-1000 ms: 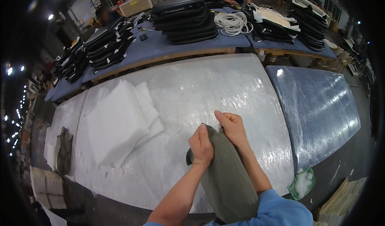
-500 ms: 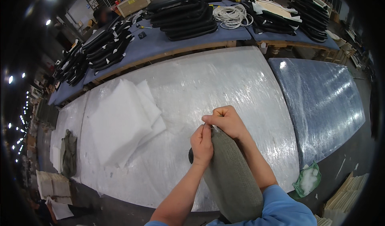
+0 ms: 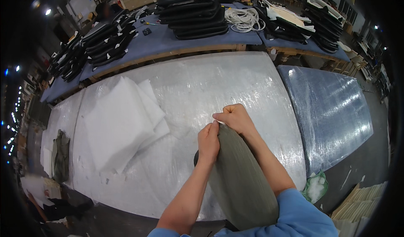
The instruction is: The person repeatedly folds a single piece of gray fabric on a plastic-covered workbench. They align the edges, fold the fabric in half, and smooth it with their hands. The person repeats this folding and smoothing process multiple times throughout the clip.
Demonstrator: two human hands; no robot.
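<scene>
A long grey-green fabric cushion (image 3: 242, 178) stands tilted against my body, its narrow end pointing away from me. Both hands are closed at that far end. My left hand (image 3: 208, 142) grips the left side of the tip, thumb up. My right hand (image 3: 236, 118) pinches at the tip just above it, the two thumbs close together. A small bit of white shows between the fingers; whether it is filling or thread I cannot tell. Left of my hands, a stack of white wadding sheets (image 3: 122, 127) lies on the plastic-wrapped table (image 3: 198, 77).
Beyond stands a blue-topped bench (image 3: 164, 37) with stacks of black padded pieces (image 3: 191, 16) and a coil of white cord (image 3: 245, 20). A blue wrapped surface (image 3: 330, 115) adjoins at right, a green bag of white filling (image 3: 315, 188) below it. Grey-green fabric (image 3: 62, 155) lies far left.
My view has shifted slightly. Both hands keep hold of the cushion's tip, and its fabric looks smoother and more stretched. At lower left, a person with a white sheet has moved.
</scene>
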